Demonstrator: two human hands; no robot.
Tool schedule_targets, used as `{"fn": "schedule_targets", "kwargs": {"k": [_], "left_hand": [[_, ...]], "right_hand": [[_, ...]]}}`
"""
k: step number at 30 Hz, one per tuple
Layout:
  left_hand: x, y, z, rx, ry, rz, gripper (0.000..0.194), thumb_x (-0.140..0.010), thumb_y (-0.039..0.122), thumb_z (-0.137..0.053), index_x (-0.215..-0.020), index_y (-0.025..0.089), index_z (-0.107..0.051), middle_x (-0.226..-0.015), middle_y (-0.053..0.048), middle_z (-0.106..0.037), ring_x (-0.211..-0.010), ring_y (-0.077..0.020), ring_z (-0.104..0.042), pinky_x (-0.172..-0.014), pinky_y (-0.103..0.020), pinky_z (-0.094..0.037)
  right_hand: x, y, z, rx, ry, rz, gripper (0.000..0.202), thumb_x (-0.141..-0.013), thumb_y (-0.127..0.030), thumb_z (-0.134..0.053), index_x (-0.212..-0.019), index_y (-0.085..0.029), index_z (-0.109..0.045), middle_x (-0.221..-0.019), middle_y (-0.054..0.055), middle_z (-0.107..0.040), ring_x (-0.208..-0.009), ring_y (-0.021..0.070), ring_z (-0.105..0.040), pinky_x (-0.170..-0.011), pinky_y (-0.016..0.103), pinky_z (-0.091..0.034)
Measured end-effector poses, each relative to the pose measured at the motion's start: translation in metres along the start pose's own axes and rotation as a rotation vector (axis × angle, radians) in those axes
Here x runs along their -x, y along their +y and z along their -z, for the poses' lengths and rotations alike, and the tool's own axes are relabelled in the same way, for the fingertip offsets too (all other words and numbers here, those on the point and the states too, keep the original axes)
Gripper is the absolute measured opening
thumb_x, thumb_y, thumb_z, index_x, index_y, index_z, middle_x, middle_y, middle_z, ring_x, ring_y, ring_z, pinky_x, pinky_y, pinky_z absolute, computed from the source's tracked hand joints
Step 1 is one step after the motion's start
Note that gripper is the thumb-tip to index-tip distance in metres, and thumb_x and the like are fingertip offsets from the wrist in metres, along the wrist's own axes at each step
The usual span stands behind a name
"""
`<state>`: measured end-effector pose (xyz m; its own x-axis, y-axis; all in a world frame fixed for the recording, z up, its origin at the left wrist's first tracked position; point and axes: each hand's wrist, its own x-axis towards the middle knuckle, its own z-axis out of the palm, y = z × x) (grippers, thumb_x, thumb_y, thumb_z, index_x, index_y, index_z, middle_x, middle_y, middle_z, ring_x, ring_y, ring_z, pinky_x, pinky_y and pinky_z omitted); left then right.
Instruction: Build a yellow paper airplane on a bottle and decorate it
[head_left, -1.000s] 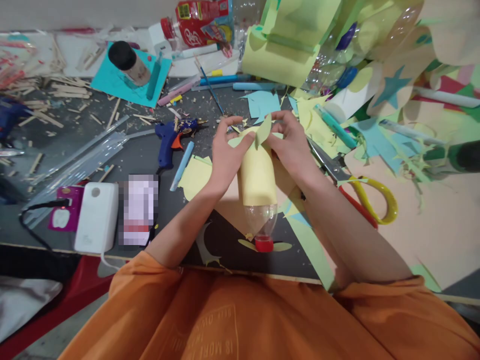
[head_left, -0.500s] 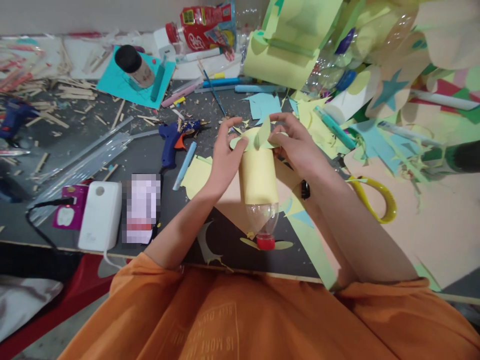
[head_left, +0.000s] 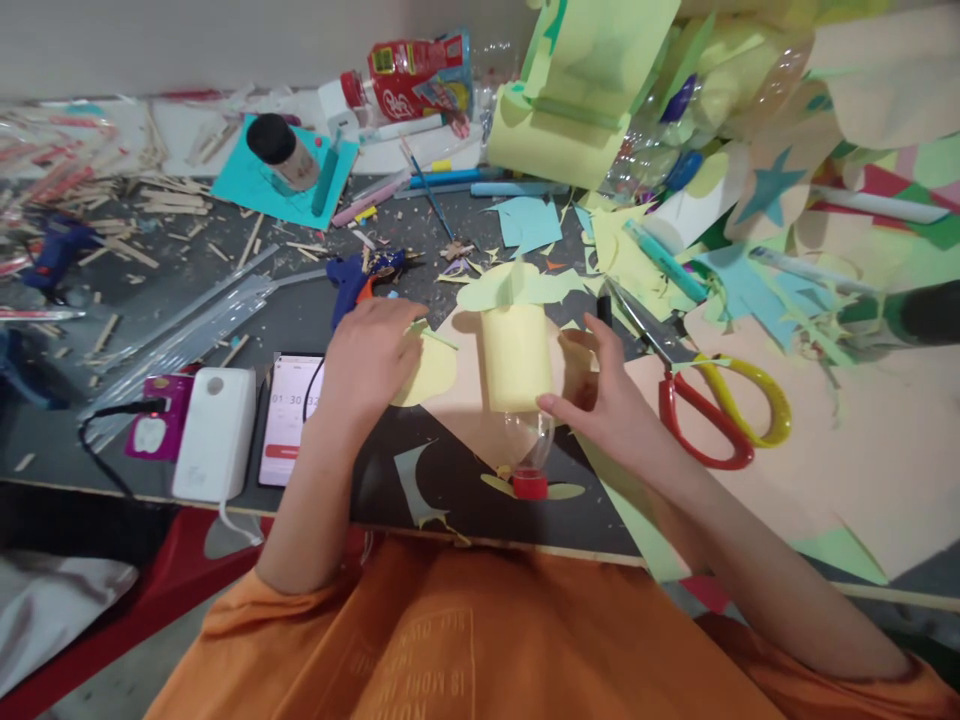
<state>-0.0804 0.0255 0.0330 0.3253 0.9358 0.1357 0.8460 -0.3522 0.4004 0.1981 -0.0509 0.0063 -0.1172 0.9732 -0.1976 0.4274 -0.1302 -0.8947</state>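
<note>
A clear plastic bottle with a red cap sits in front of me, cap end nearest. Pale yellow paper wraps its body. Across the far end lies a pale green cut-out paper piece, with a fold at its middle. My right hand is open beside the bottle, thumb at the wrap's lower edge and fingers apart. My left hand is away from the bottle, palm down and fingers loosely bent, over the near side of a blue glue gun. What lies beneath that palm is hidden.
Red-and-yellow scissors lie right of my right hand. A phone and a white power bank are at left. Paper scraps, markers, thin sticks, bottles and a dark-lidded jar crowd the back.
My left hand has left the paper piece and moved left to the glue gun. My right hand has let go too and come nearer me, beside the bottle. The scissors now show.
</note>
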Motion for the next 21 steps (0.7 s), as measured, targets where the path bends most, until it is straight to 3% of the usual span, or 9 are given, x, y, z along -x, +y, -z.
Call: {"fn": "schedule_targets", "kwargs": {"k": [3, 7, 9, 12, 18, 21], "left_hand": [[0.005, 0.004, -0.006, -0.195, -0.158, 0.065, 0.035, -0.086, 0.019, -0.048, -0.111, 0.019, -0.073, -0.116, -0.016, -0.074, -0.112, -0.0379, -0.065, -0.096, -0.056, -0.053], [0.001, 0.012, -0.009, -0.259, -0.183, 0.048, 0.031, -0.091, 0.022, -0.046, -0.103, 0.020, -0.075, -0.109, -0.016, -0.073, -0.112, -0.0363, -0.063, -0.096, -0.054, -0.052], [-0.001, 0.013, -0.007, -0.253, -0.189, -0.010, 0.026, -0.091, 0.022, -0.048, -0.096, 0.021, -0.074, -0.107, -0.015, -0.072, -0.112, -0.0352, -0.062, -0.096, -0.052, -0.052], [0.000, 0.013, 0.000, -0.204, -0.190, -0.016, 0.022, -0.091, 0.022, -0.048, -0.092, 0.021, -0.070, -0.104, -0.014, -0.073, -0.108, -0.0333, -0.063, -0.095, -0.050, -0.051], [0.005, 0.015, 0.019, 0.107, 0.017, 0.305, 0.004, -0.079, 0.019, -0.061, -0.081, 0.022, -0.062, -0.078, -0.002, -0.067, -0.076, -0.0202, -0.061, -0.072, -0.034, -0.047], [0.004, 0.016, 0.027, 0.354, 0.189, 0.402, 0.010, -0.074, 0.013, -0.062, -0.074, 0.022, -0.059, -0.065, 0.004, -0.058, -0.059, -0.0124, -0.052, -0.059, -0.028, -0.040]], "right_hand": [[0.000, -0.011, -0.006, 0.034, 0.041, -0.106, 0.099, -0.081, -0.060, -0.071, -0.160, -0.034, -0.017, -0.165, 0.019, -0.030, -0.080, 0.0215, -0.066, -0.069, 0.044, -0.058], [-0.008, -0.025, -0.019, 0.018, -0.054, -0.102, 0.123, -0.065, -0.070, -0.081, -0.162, -0.028, -0.017, -0.169, 0.021, -0.024, -0.113, 0.0406, -0.065, -0.086, 0.055, -0.058], [-0.012, -0.026, -0.025, -0.074, -0.103, -0.086, 0.126, -0.066, -0.070, -0.080, -0.162, -0.027, -0.012, -0.169, 0.021, -0.026, -0.130, 0.0450, -0.056, -0.095, 0.059, -0.055], [-0.025, -0.019, -0.029, -0.206, -0.080, -0.064, 0.114, -0.074, -0.061, -0.074, -0.162, -0.026, -0.009, -0.166, 0.020, -0.031, -0.140, 0.0416, -0.049, -0.106, 0.061, -0.051], [-0.053, 0.003, -0.029, -0.447, 0.022, 0.032, 0.096, -0.075, -0.052, -0.076, -0.154, -0.036, -0.025, -0.166, 0.010, -0.035, -0.135, 0.0326, -0.055, -0.098, 0.051, -0.061], [-0.056, 0.007, -0.029, -0.514, 0.034, 0.034, 0.091, -0.074, -0.054, -0.080, -0.149, -0.038, -0.032, -0.167, 0.009, -0.035, -0.121, 0.0289, -0.063, -0.090, 0.047, -0.065]]}}
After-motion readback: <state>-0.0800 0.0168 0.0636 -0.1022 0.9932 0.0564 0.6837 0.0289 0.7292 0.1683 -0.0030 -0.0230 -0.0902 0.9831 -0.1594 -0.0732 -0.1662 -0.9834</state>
